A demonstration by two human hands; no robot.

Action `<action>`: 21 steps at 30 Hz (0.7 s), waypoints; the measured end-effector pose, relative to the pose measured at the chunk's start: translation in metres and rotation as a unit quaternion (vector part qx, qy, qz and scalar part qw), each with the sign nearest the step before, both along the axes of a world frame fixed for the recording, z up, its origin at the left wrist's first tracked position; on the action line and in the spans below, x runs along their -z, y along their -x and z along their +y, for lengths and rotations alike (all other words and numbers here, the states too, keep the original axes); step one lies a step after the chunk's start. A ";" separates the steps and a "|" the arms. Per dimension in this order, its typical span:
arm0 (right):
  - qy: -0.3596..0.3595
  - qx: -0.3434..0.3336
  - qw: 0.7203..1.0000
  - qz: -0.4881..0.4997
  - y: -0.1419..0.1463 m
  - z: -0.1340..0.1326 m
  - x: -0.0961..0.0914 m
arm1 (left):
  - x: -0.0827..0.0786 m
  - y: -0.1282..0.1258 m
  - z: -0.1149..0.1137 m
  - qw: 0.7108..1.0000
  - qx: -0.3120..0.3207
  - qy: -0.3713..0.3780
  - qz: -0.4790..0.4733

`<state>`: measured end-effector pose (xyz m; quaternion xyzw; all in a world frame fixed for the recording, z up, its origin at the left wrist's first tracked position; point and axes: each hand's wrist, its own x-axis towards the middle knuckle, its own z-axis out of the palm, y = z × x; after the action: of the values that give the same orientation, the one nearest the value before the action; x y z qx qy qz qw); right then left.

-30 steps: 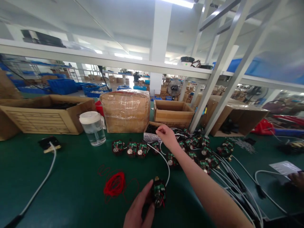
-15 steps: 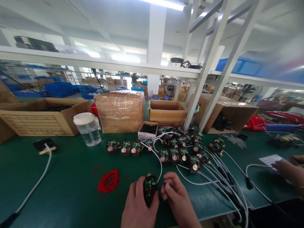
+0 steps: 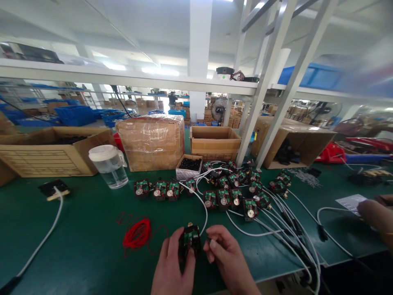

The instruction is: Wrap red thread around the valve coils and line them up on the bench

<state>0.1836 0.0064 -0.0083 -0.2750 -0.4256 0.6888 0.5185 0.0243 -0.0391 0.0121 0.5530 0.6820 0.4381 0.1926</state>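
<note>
My left hand [image 3: 172,266] grips a small black module with a green circuit board [image 3: 189,241], held just above the green table [image 3: 76,246]. My right hand [image 3: 225,256] is right beside it, fingertips pinched on a tiny dark part at the module's right side. A white cable [image 3: 201,205] runs from the module back toward a row and cluster of like modules [image 3: 227,196]. A small cardboard tray of black parts [image 3: 189,166] stands behind them. A coil of red wire [image 3: 136,233] lies to the left of my hands.
A clear jug with a white lid [image 3: 108,166], a taped carton [image 3: 150,141] and open cartons [image 3: 215,143] line the back. Many white cables [image 3: 291,223] trail off the front right edge. Another person's hand [image 3: 376,215] rests on the right near a white card [image 3: 351,201].
My right hand has drawn back from the small tray of black parts to the module in my left hand. The left hand has closed round the module and tilted it up.
</note>
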 end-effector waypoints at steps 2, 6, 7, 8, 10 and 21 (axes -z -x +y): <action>0.009 0.004 0.999 -0.035 0.001 0.000 0.001 | 0.002 0.001 -0.001 0.999 0.007 -0.006 -0.034; 0.016 0.027 0.996 -0.081 0.003 -0.001 0.000 | 0.003 0.002 -0.002 0.997 0.009 -0.020 -0.070; 0.013 0.038 0.995 -0.092 0.003 -0.001 -0.001 | 0.003 0.002 -0.002 0.997 0.009 -0.022 -0.074; 0.010 0.049 0.993 -0.104 0.003 -0.001 -0.001 | 0.003 0.002 -0.002 0.997 0.011 -0.023 -0.080; 0.001 0.068 0.989 -0.132 0.003 -0.001 -0.001 | 0.004 0.003 -0.001 0.995 0.018 -0.020 -0.095; -0.038 0.091 0.973 -0.210 0.020 -0.013 0.008 | 0.012 0.006 0.000 0.988 0.025 -0.018 -0.151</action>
<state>0.1633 -0.0066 -0.0161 -0.4311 -0.5244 0.5486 0.4881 0.0188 -0.0390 0.0004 0.5005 0.6234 0.5238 0.2941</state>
